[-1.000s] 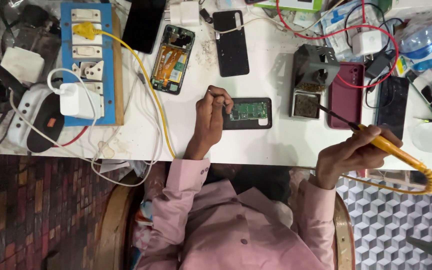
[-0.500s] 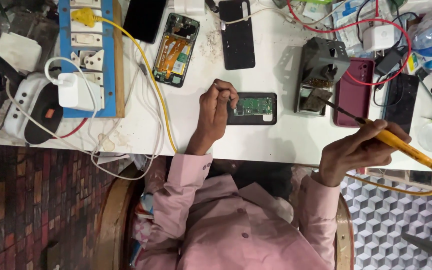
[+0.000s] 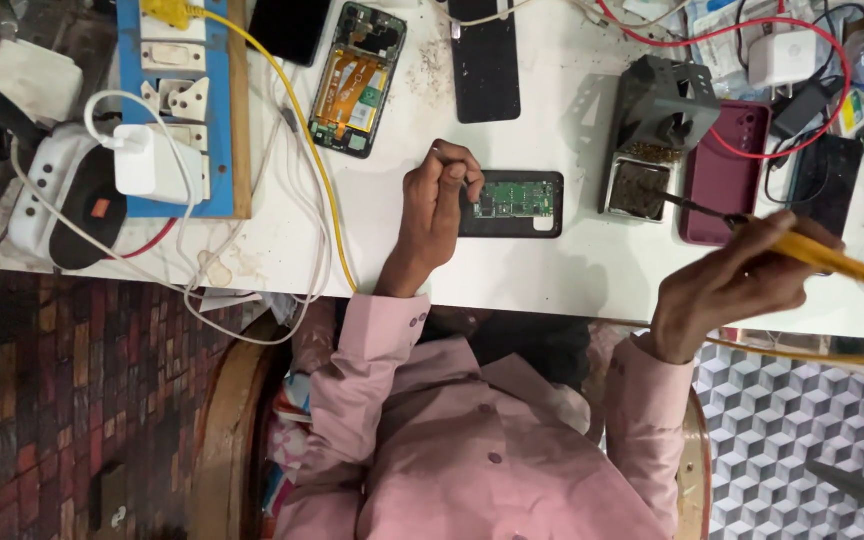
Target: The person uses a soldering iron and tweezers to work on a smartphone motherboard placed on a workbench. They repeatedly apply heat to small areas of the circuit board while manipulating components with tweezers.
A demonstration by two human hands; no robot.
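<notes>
White counter (image 3: 512, 270), spanning the view and carrying all parts within arm's reach. Blue socket board (image 3: 184, 100) at left edge, with white charger (image 3: 152, 165) plugged in and yellow cable (image 3: 292, 120) trailing across, likely kept aside to leave the middle free. Opened phone (image 3: 357, 78) face down behind, orange flex exposed. Grey iron stand (image 3: 657, 130) right of centre, tip-cleaning tray facing the seat, probably so placed for a short reach from the right. Maroon case (image 3: 722, 170) just beside the stand, red wire looped over it. Small phone with green board (image 3: 512, 202) flat near the front edge, directly ahead of the body, board side up for access. Left hand (image 3: 437, 210) curled nearly closed, fingertips pinching a thin tool, too small to identify, at the board's left end; heel resting on the counter, seemingly for steadiness. Right hand (image 3: 742, 285) closed in a pen grip around the yellow soldering iron (image 3: 802, 252), raised off the counter, dark tip pointing toward the stand's tray.
</notes>
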